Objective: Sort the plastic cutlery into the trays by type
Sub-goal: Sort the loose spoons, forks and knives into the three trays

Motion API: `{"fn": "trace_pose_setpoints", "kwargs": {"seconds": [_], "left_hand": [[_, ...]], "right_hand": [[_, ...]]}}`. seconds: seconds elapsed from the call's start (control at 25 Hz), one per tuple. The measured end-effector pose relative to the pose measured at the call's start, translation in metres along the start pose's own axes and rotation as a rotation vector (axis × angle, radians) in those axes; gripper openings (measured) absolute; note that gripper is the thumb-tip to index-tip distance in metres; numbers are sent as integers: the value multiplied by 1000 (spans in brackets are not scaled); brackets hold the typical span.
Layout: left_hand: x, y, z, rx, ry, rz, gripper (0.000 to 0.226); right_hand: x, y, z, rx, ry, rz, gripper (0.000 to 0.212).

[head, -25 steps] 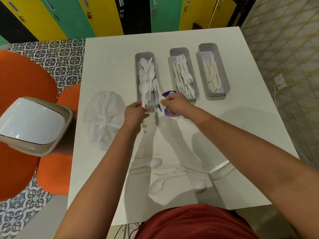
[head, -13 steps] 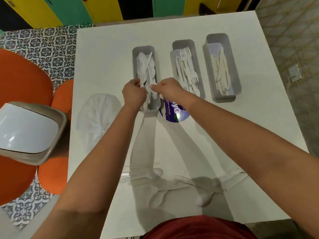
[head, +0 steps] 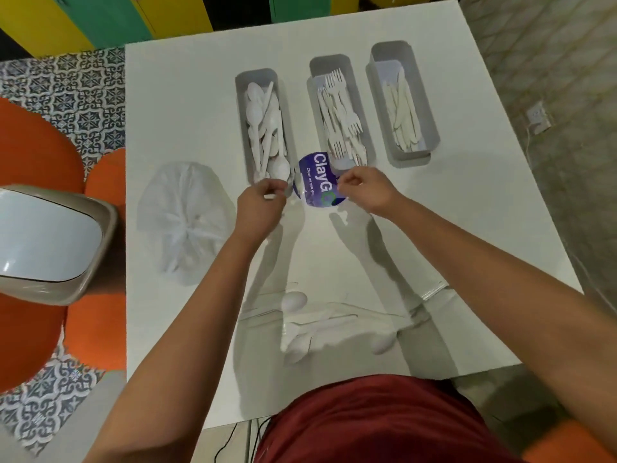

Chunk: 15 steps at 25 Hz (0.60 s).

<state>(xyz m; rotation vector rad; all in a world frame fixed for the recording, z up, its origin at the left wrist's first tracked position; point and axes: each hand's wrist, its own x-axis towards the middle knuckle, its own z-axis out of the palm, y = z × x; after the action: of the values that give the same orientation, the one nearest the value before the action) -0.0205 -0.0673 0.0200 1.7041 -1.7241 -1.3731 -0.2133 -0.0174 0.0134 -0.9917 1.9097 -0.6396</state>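
Three grey trays stand side by side at the far end of the white table: a spoon tray (head: 241, 128), a fork tray (head: 364, 105) and a knife tray (head: 429, 121), each holding white cutlery. My left hand (head: 258, 207) hovers at the near end of the spoon tray with fingers curled in a pinch. My right hand (head: 365, 190) is level with it, just in front of the fork tray, also pinching. A thin clear wrapper (head: 295, 187), hard to make out, seems to stretch between them. Loose wrapped spoons (head: 293, 300) lie close to my body.
A round blue ClayGo sticker (head: 317, 177) lies on the table between my hands. A knotted white plastic bag (head: 185, 218) sits left of my left arm. A swing-lid bin (head: 50, 242) and orange seats (head: 30, 152) stand off the table's left edge.
My left hand carried a spoon over the spoon tray; both hands have since drawn back to the tray's near end and apart. The spoon is no longer in my hand.
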Motion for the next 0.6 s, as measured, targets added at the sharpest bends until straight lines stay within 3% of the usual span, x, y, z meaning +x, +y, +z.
{"fn": "trace_pose_setpoints", "kwargs": {"seconds": [0.16,0.36,0.48,0.6], "left_hand": [[-42,-28,-1,133,-93,88,21],[-88,-75,-12,337,-183,79,14],[-105,-95,-19,458,-244,31,21],[-112,-112,-21,608,-266,58,29]], "right_hand": [[-43,39,15,-161,-64,-49,13],[-88,64,35,-354,-214,-118,9],[-107,71,39,-524,-323,-109,6],[-116,78,39,-711,-414,-114,20]]}}
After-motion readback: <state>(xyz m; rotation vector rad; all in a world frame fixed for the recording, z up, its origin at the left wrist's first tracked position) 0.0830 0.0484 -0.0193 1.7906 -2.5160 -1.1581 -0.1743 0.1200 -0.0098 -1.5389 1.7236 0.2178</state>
